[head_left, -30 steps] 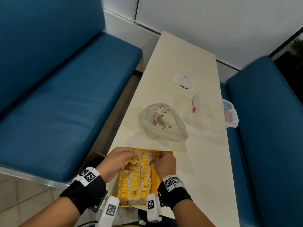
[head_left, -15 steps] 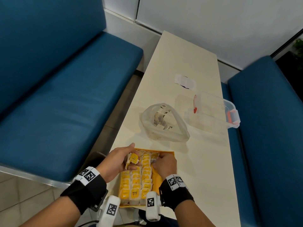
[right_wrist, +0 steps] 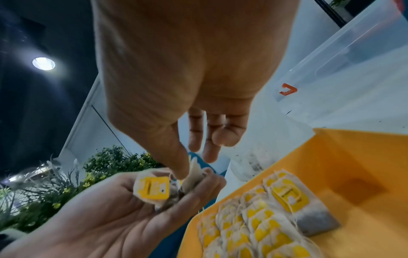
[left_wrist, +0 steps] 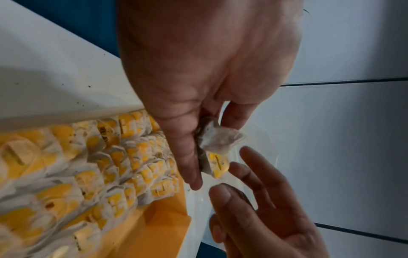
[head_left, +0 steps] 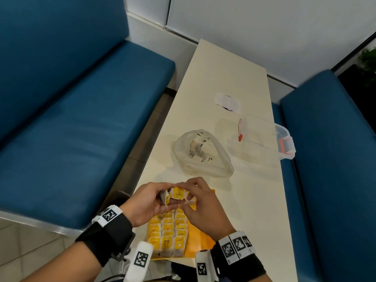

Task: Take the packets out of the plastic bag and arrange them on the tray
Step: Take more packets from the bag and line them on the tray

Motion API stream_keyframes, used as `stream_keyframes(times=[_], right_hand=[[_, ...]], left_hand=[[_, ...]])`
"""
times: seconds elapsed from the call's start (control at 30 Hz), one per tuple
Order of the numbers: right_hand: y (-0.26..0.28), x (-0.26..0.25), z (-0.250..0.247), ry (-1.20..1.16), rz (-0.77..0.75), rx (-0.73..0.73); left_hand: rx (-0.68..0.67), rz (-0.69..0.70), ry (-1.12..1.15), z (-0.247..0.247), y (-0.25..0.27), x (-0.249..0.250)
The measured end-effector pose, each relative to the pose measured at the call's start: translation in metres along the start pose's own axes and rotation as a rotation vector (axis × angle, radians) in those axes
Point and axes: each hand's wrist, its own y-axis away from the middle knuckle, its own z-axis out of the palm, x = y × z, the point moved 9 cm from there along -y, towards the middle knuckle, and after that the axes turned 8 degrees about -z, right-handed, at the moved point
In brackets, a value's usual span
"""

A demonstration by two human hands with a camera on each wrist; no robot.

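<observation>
Both hands are raised just above the far end of the orange tray (head_left: 203, 241). My left hand (head_left: 166, 197), palm up, holds a few yellow-tagged packets (head_left: 178, 194). The right hand (head_left: 190, 193) meets it, thumb and fingertips pinching one of those packets. The left wrist view has the left hand (left_wrist: 198, 151) gripping the packets (left_wrist: 217, 141), with the right hand (left_wrist: 234, 179) reaching in. Rows of packets (head_left: 168, 231) fill the tray's left part. Farther up the table lies the clear plastic bag (head_left: 203, 153), with some packets inside.
A clear plastic box with orange latches (head_left: 262, 137) stands to the right of the bag, and a small clear wrapper (head_left: 227, 100) lies beyond it. Blue benches (head_left: 71, 129) flank the narrow cream table (head_left: 254, 200). The tray's right part shows bare orange (right_wrist: 342, 165).
Both hands have risen off the tray. The left hand brought its packets up, and the right hand left the rows and came over to the left hand's packets.
</observation>
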Motion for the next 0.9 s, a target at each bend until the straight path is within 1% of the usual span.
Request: stream_keyframes(times=[0.03,0.1,0.27,0.33,0.4,0.47,0.57,0.67,0.73,0.8,0.9], right_hand=[[0.0,0.0,0.003,0.021,-0.004,-0.007],[-0.001,0.003,0.005,0.055,-0.01,0.026],[-0.001,0.011,0.001,0.038,0.015,0.126],[-0.001,0.011,-0.002,0.028,0.007,0.159],[0.001,0.016,-0.003,0.008,0.033,0.183],[0.002,0.022,-0.006,-0.031,0.081,0.202],[0.004,0.025,-0.011,-0.11,0.107,0.21],[0.007,0.031,-0.01,-0.306,0.197,0.22],[0.008,0.034,-0.007,-0.388,0.241,0.227],[0.009,0.034,-0.007,-0.401,0.254,0.238],[0.008,0.034,-0.011,-0.36,0.254,0.251]], left_hand=[[-0.028,-0.005,0.008,0.004,0.001,0.0],[-0.054,-0.013,-0.007,0.009,0.002,-0.001],[-0.03,-0.038,-0.052,0.0,0.0,-0.002],[-0.032,-0.045,-0.049,-0.003,-0.001,-0.002],[-0.02,-0.043,-0.032,-0.006,-0.002,-0.003],[-0.005,-0.028,-0.044,-0.009,-0.002,-0.003],[0.018,0.007,-0.1,-0.012,-0.001,-0.002],[0.038,0.032,-0.182,-0.011,0.001,-0.002],[0.045,0.053,-0.244,-0.008,0.004,0.0],[0.055,0.069,-0.304,-0.007,0.005,0.001],[0.077,0.075,-0.358,-0.01,0.004,0.001]])
